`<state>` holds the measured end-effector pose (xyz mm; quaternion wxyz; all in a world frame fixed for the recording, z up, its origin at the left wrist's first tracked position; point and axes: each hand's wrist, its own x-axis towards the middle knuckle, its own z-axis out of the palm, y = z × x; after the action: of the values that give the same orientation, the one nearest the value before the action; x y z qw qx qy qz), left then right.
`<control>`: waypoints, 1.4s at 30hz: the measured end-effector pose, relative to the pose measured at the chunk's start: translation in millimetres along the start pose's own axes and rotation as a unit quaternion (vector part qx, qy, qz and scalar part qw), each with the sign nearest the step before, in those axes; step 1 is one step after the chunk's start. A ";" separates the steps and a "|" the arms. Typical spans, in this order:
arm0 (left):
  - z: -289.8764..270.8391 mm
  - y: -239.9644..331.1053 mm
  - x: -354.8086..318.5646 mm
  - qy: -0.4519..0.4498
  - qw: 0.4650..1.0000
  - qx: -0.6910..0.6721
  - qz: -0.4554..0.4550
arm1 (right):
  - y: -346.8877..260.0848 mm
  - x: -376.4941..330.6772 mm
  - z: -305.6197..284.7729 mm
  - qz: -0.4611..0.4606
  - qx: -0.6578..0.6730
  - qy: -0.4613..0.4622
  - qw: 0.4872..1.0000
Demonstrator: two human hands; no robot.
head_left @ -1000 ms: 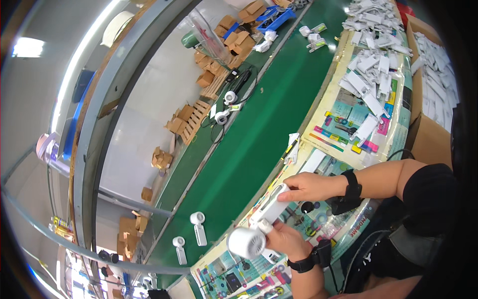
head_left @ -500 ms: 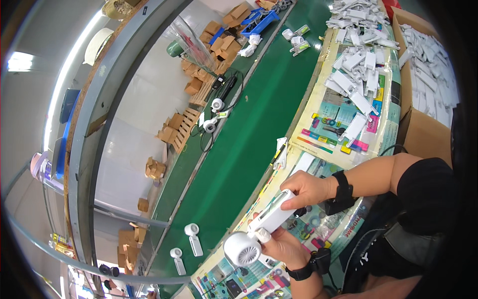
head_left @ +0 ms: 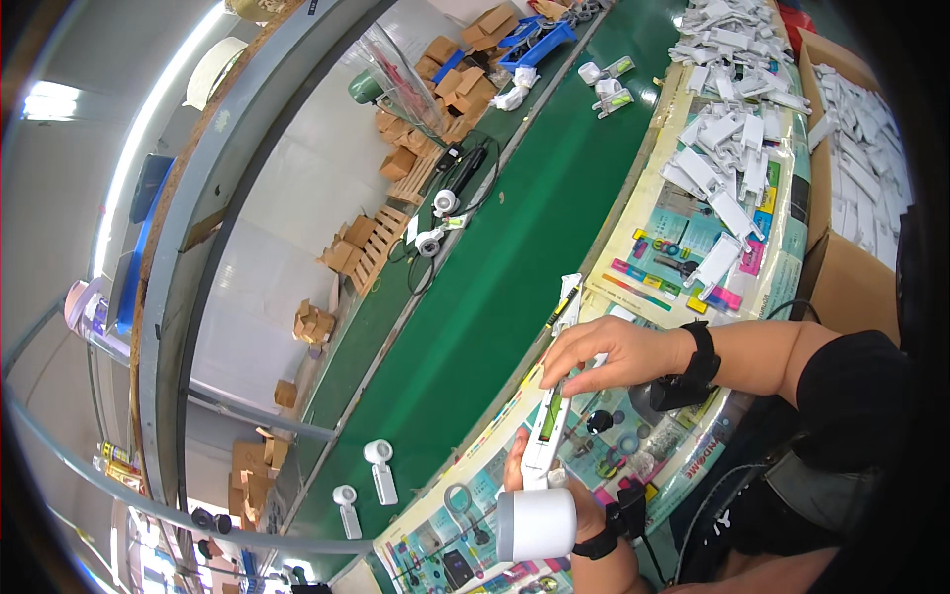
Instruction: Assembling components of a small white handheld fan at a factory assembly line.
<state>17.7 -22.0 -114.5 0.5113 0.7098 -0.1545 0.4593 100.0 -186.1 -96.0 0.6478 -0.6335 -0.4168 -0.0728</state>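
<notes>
White plastic handheld device with a drum-shaped head and slim handle (head_left: 537, 475) sits in the left hand (head_left: 586, 511), closed round it above a table covered in colourful printed sheets (head_left: 426, 554). Fingers of the right hand (head_left: 618, 354) curl over the handle's far end; whether they grip, I cannot tell. A slack left hold could let the head tip down, and careless finger pressure might dislodge the yellow-green strip (head_left: 550, 420) in the handle.

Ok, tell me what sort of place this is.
Most likely a factory assembly line: small white fans lie on a long green belt, loose white plastic parts are heaped on the bench, and a cardboard box holds more.
</notes>
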 end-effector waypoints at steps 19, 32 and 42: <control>9.0 17.5 10.0 0.109 0.943 -0.251 -0.190 | -8.3 -3.6 21.5 0.027 -0.062 -0.027 0.997; 4.3 12.3 9.7 0.106 0.891 -0.341 -0.280 | -19.5 -6.0 14.7 -0.042 -0.142 -0.010 0.989; 8.9 -37.6 0.4 0.153 0.765 -0.439 -0.445 | 11.1 -8.8 33.6 0.181 0.093 0.021 0.979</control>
<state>48.2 -13.5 -136.6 0.9310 0.3170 0.0747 0.1645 86.2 -158.3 -115.1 0.7152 -0.6334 -0.2869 0.0714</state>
